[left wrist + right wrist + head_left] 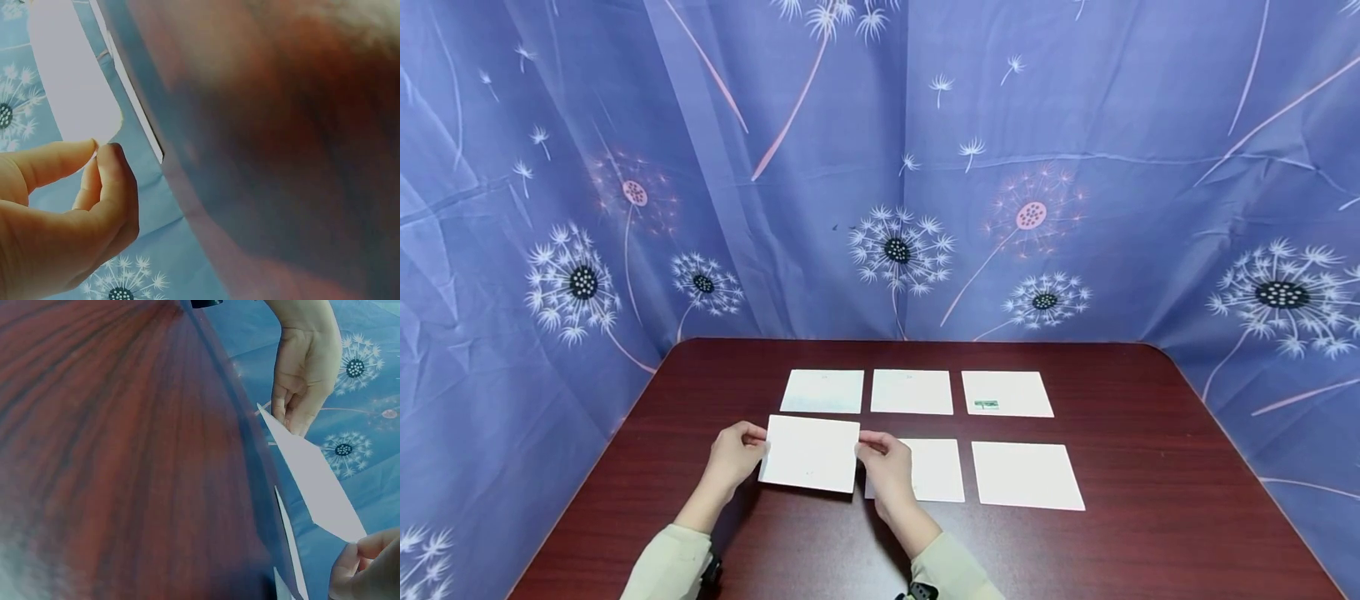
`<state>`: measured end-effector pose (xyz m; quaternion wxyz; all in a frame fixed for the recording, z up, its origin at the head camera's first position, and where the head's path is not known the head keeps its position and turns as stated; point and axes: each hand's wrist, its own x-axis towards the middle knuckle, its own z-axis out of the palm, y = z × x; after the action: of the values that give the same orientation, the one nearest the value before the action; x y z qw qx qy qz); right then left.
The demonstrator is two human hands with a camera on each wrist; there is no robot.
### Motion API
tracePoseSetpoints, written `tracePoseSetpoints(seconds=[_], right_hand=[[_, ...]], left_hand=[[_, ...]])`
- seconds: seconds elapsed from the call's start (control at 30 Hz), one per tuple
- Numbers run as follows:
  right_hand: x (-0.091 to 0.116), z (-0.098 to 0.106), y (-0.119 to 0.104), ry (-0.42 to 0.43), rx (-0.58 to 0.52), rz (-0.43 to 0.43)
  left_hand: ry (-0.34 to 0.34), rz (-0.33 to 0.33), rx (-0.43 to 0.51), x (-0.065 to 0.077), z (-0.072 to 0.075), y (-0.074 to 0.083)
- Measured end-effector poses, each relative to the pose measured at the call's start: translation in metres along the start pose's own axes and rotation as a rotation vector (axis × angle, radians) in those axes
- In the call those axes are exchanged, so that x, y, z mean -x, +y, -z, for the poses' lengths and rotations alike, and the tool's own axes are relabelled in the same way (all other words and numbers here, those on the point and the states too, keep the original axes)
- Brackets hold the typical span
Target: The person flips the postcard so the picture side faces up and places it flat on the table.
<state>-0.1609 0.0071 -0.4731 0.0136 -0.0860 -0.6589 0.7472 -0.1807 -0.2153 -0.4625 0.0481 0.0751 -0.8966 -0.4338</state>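
At the left, a pale left sleeve [668, 562] slanted over the tabletop [1180, 483] from its near side, away from the left edge. The left grip [732, 460] was narrow, thumb and fingertips pinching the card [809, 454] by its left side.

The card was a white rectangle, blank but for faint, unreadable marks by its near side. It hung above the tabletop, nearer the left edge than the right one, tilted, with dark shadow beneath its near side. Just beyond it lay the far left card [822, 392], tinted faintly bluish.

The right grip [889, 472] was narrow too, pinching the card's right side between thumb and fingers, its forearm angled in towards the left edge. It partly hid the near middle card [938, 471]. The far middle card [912, 392] lay towards the far edge. Nearest the right edge were the far right card [1011, 387], with a small green print at its near left corner, and the plain near right card [1028, 476].
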Motion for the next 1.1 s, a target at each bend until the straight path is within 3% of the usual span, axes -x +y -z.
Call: tracePoseSetpoints(seconds=[0.23,0.37,0.8,0.93,1.1], right_hand=[[-0.002,0.0,-0.006,0.009,-0.052,0.017],[-0.006,-0.001,-0.005,0.017,-0.071,0.027],[-0.009,-0.001,-0.005,0.031,-0.111,0.017],[-0.011,-0.002,-0.004,0.036,-0.177,0.017],[-0.01,-0.001,-0.003,0.042,-0.162,0.014]], left_hand=[[0.008,0.047,0.218,0.0,0.006,0.005],[0.027,0.046,0.292,-0.001,0.007,0.006],[0.078,0.06,0.372,-0.001,0.009,0.009],[0.054,0.054,0.41,0.001,0.01,0.007],[-0.005,0.072,0.46,0.003,0.013,0.006]])
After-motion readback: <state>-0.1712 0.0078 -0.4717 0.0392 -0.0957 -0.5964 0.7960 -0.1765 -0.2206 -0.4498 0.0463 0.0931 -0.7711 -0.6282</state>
